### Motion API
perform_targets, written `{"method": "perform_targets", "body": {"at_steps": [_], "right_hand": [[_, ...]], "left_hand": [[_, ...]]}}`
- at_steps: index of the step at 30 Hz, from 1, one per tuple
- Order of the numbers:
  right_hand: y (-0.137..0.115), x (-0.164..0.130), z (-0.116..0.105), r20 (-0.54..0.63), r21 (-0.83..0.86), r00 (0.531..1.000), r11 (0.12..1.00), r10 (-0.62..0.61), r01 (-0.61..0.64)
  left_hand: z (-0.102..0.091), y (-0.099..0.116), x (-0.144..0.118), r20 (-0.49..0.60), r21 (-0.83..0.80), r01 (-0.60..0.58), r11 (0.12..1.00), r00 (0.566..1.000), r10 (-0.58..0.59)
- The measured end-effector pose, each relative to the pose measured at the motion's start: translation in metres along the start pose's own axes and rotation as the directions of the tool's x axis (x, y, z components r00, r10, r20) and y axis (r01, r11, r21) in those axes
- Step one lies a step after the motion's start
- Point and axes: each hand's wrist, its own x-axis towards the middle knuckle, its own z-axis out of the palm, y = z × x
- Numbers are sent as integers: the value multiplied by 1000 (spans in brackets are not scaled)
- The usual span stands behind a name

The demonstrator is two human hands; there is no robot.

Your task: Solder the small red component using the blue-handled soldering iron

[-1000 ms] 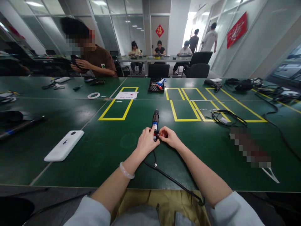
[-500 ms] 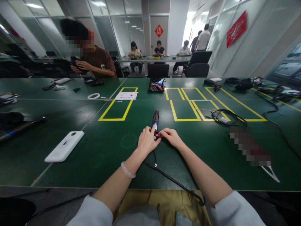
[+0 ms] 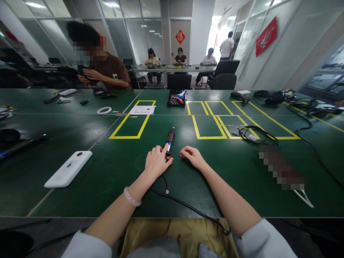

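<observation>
1. Two bare hands rest on the green desk (image 3: 113, 172), one on each side of a small corded power tool (image 3: 169, 141) that lies near the desk's middle with its tip pointing away from the person.
2. The left hand (image 3: 155, 163) lies flat beside the tool's near end, fingers loosely bent; its fingertips (image 3: 164, 151) touch the blue and red part of the handle. Its grip is released, closed around nothing.
3. The right hand (image 3: 191, 156) sits just to the right of the tool, apart from it, fingers curled lightly with the tips on the desk. Whether anything small is pinched between them cannot be told.
4. A pale bangle (image 3: 130, 197) circles the left wrist.
5. The tool's black cord (image 3: 188, 206) runs from its near end, between the two forearms, and off the desk's front edge.
6. A white flat device (image 3: 68, 169) lies well to the left of the hands.
7. Yellow tape rectangles (image 3: 133, 123) mark the desk beyond the tool, and a white sheet (image 3: 142, 110) lies in the far end of the left one.
8. A black tray of bits (image 3: 176, 99) stands at the far side, and a coil of black cable (image 3: 254, 134) lies to the right.
9. Another person in a brown shirt (image 3: 113, 70) sits at the far left of the desk.
</observation>
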Motion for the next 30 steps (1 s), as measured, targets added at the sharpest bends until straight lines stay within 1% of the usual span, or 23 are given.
{"method": "perform_targets", "body": {"at_steps": [2, 4, 8, 14, 17, 19, 21, 22, 24, 26, 28, 30], "right_hand": [[-1, 0, 0, 8, -12, 1000, 1000, 0, 0], [-1, -1, 0, 12, -25, 1000, 1000, -2, 3], [0, -1, 1, 12, -24, 1000, 1000, 1, 0], [1, -1, 2, 24, -53, 1000, 999, -9, 10], [1, -1, 2, 29, -74, 1000, 997, -12, 14], [1, -1, 2, 33, -75, 999, 997, -9, 11], [0, -2, 2, 37, -75, 999, 997, -7, 10], [-1, -2, 2, 39, -76, 999, 997, -8, 11], [-1, -2, 2, 39, -82, 999, 997, -9, 12], [-2, -1, 2, 39, -89, 999, 996, -8, 11], [-2, -1, 2, 40, -95, 999, 995, -7, 11], [-2, -1, 2, 45, -98, 999, 995, -7, 12]], "left_hand": [[-4, -17, -7, 23, 30, 28, 999, 999, -28], [-7, -39, -15, 47, 62, 69, 996, 996, -72], [-7, -93, -34, 64, 136, 167, 976, 982, -177], [-12, -176, -64, 89, 230, 312, 922, 936, -339], [-16, -209, -72, 114, 252, 369, 895, 907, -406], [-18, -224, -75, 119, 252, 404, 880, 889, -442], [-19, -230, -78, 98, 261, 421, 869, 884, -458], [-19, -230, -80, 66, 274, 414, 868, 892, -447], [-19, -224, -83, -24, 308, 384, 871, 918, -396], [-20, -214, -86, -80, 329, 375, 867, 926, -370], [-23, -203, -87, -65, 300, 418, 858, 906, -418], [-30, -195, -87, 9, 171, 489, 855, 867, -498]]}}
